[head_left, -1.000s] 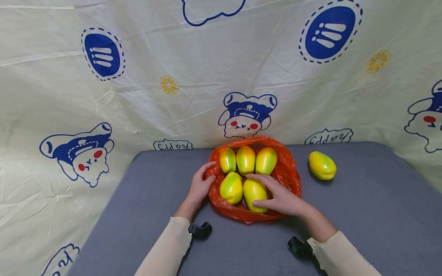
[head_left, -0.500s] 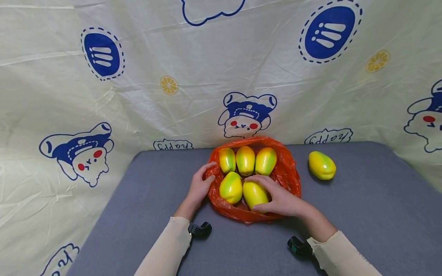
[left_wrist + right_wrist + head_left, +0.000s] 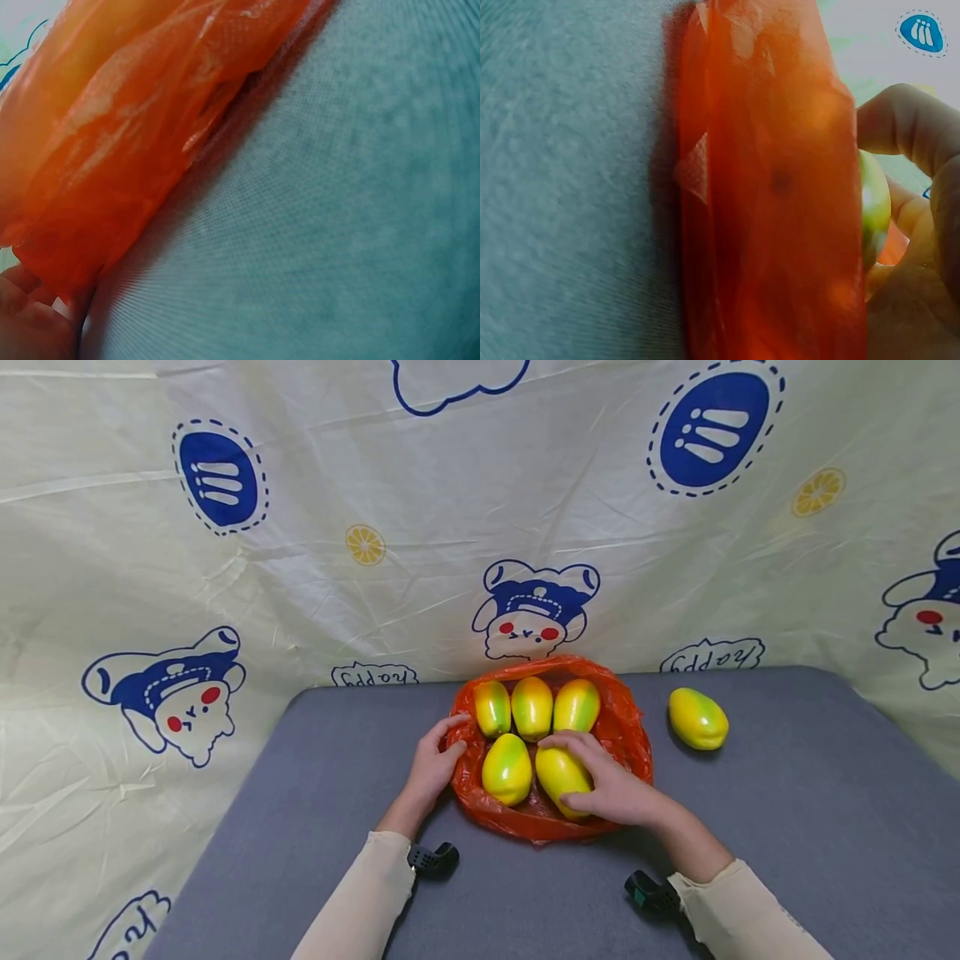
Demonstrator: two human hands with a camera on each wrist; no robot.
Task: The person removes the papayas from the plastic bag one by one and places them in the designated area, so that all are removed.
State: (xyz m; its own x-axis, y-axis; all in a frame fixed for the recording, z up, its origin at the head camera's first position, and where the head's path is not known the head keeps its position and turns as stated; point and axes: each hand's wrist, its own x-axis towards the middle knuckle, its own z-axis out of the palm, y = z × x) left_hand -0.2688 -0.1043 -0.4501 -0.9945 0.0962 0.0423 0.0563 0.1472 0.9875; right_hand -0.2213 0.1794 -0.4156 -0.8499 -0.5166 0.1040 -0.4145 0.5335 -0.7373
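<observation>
the right hand [image 3: 615,789] is curling its fingers and thumb round the front-right mango [image 3: 561,772], which is lying inside the orange plastic bag [image 3: 630,752] on the grey table [image 3: 300,827]. from the right wrist view a sliver of that mango [image 3: 874,210] is peeking out beside the bag's wall [image 3: 772,187], with the curled fingers [image 3: 904,124] wrapping over it. the left hand [image 3: 433,764] is sitting at the bag's left rim, thumb and fingers pinching the plastic there; the left wrist view is showing only a blurred stretch of bag [image 3: 112,150] and a bit of the hand [image 3: 30,322]. just beside the held fruit the front-left mango [image 3: 507,768] is lying, touching it or nearly so. behind them three mangoes [image 3: 532,707] are lining the back of the bag in a row. one lone mango [image 3: 697,718] is resting on the table to the right, well apart from the bag. a cartoon-printed cloth [image 3: 300,527] is hanging behind.
</observation>
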